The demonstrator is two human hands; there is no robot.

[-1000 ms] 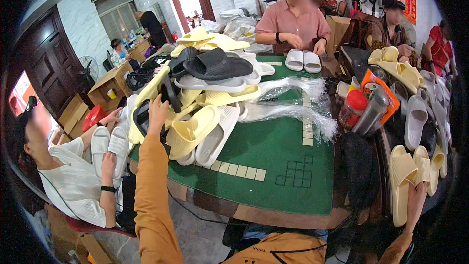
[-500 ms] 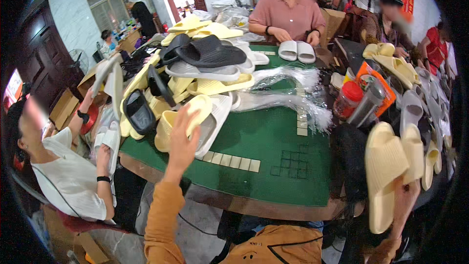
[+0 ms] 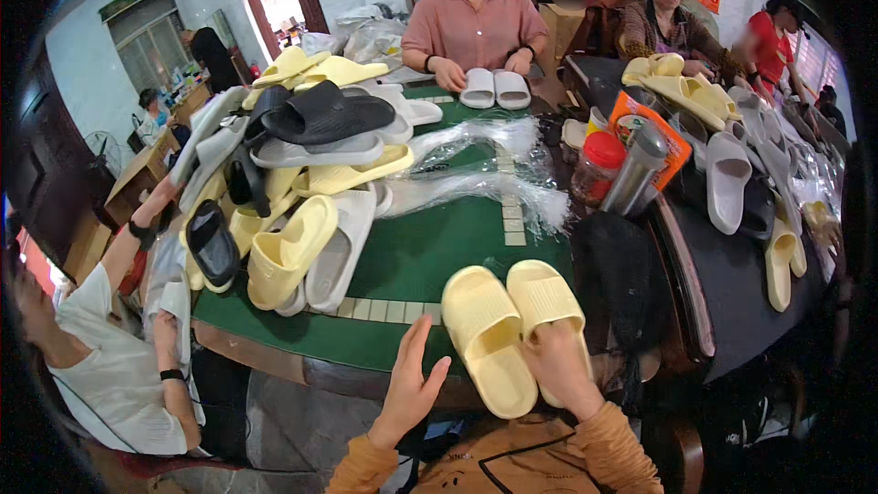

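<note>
Counter (image 3: pixel 425 261) with a green top spans the middle of my remote view. Toward ten o'clock on it I see a heap of slippers (image 3: pixel 352 172) in black, grey and yellow, with clear plastic (image 3: pixel 457 190) beside it at one o'clock. Toward five o'clock, over the near edge, is a pair of yellow slippers (image 3: pixel 480 320). My right hand (image 3: pixel 565 370) holds the right-hand slipper at its strap, fingers tucked inside, their tips hidden. At six o'clock my left hand (image 3: pixel 412 393) has fingers raised, thumb spread wide, just beside the left-hand slipper.
</note>
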